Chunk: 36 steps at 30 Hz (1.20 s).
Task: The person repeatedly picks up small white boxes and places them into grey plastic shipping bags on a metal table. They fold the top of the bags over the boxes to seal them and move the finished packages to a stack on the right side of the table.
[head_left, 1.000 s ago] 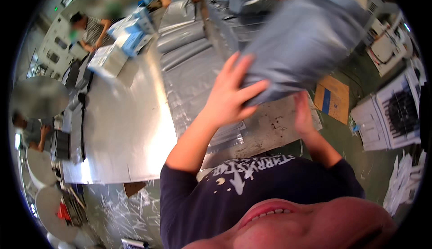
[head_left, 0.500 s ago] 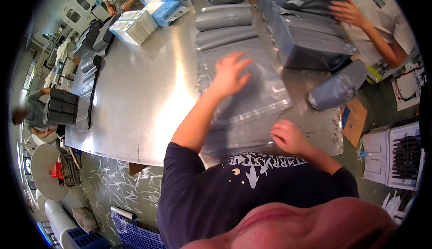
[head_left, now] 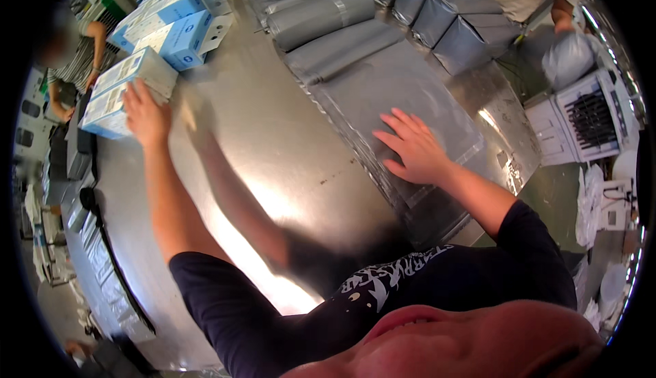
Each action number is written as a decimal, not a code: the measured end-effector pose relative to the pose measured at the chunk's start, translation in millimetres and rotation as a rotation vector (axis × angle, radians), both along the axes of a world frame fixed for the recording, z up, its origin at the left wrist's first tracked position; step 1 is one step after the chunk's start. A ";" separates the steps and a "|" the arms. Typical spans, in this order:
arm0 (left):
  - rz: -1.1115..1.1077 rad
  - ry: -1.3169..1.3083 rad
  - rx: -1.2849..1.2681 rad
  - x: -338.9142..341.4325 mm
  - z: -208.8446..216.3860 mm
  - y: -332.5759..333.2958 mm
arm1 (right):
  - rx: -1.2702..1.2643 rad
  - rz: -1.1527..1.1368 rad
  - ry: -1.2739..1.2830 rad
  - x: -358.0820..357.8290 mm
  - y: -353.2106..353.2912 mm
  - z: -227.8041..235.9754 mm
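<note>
My left hand point(head_left: 147, 117) reaches out to the far left, its fingers stretched against the near face of a white and blue carton point(head_left: 154, 71). Another white and blue carton point(head_left: 102, 115) stands right beside it. Over on the right, my right hand point(head_left: 418, 149) lies with fingers spread on a flat stack of grey plastic mailing bags point(head_left: 383, 91). Beyond the flat bags lie rolled or folded grey bags point(head_left: 321, 17).
More blue and white cartons point(head_left: 181, 40) stand behind, one with a flap open. Filled grey packages point(head_left: 471, 40) line the far right of the metal table point(head_left: 287, 132). Co-workers point(head_left: 75, 57) stand at the far left and far right. A white crate-like unit point(head_left: 581, 118) stands off the right edge.
My view has swung left. My left hand has gone from above the grey bags to the cartons, and my right hand from the near table edge onto the bags. A co-worker's grey package has left the table.
</note>
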<state>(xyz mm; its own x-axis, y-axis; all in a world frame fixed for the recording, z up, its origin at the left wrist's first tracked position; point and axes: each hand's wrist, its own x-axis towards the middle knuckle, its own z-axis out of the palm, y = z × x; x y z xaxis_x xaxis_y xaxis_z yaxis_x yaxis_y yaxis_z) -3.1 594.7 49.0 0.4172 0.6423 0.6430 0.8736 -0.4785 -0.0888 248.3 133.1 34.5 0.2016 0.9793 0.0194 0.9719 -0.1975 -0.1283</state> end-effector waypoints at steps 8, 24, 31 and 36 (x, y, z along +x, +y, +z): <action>0.297 -0.036 -0.207 -73.3 21.8 9.8 | 0.053 -0.003 0.009 -37.8 32.0 -9.0; -0.228 0.018 -0.271 -186.8 -50.6 -194.1 | 0.260 0.397 0.438 -122.4 -45.4 -10.3; 0.059 -1.319 -0.723 -180.5 -55.9 -478.5 | 0.100 -0.062 0.970 -97.6 -97.3 -27.7; -0.353 -1.502 -1.020 -59.0 -38.6 -559.6 | 0.040 0.087 1.822 -102.5 -112.5 2.1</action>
